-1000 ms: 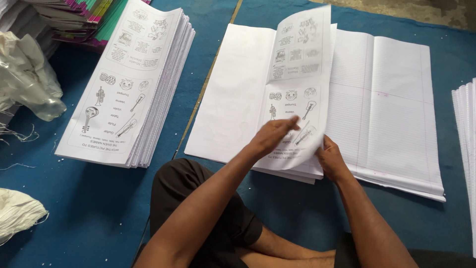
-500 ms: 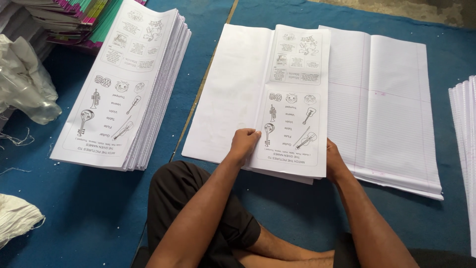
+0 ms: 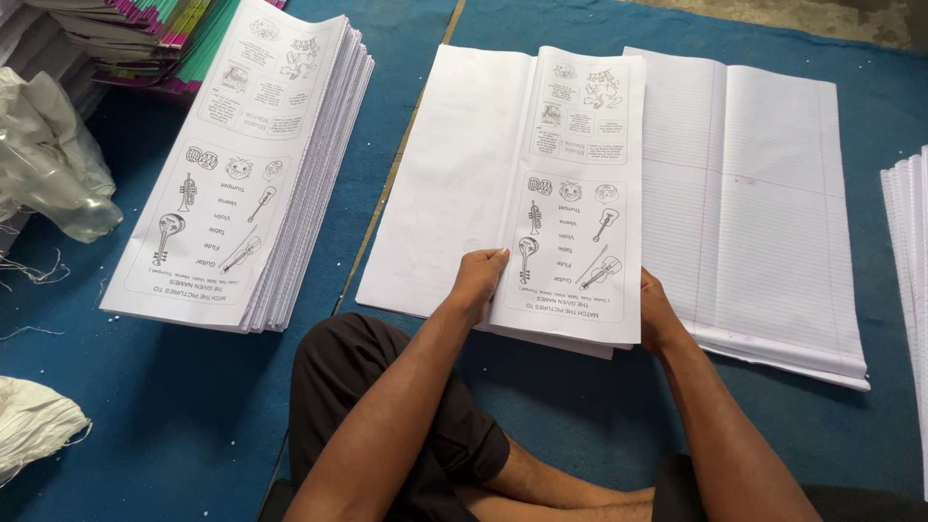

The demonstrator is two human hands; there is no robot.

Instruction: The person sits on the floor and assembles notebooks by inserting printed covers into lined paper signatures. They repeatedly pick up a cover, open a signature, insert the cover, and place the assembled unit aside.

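Observation:
A folded white sheet printed with drawings of musical instruments (image 3: 575, 193) lies on top of a wide stack of open ruled paper (image 3: 764, 193). My left hand (image 3: 478, 280) grips the folded sheet's near left edge, thumb on top. At its near right corner my right hand (image 3: 655, 314) holds the edge, mostly hidden under the paper. A blank white half of a sheet (image 3: 454, 184) spreads out to the left of the printed one.
A tall pile of the same printed folded sheets (image 3: 242, 174) stands to the left on the blue mat (image 3: 174, 406). Coloured booklets (image 3: 145, 39) are stacked far left, crumpled plastic (image 3: 48, 164) beside them, another paper stack (image 3: 909, 271) at the right edge. My bent knee (image 3: 358, 387) is below.
The printed sheet was lifted and curled a second ago; it has come down flat and folded onto the stack. My left hand slid from its middle to its near left edge.

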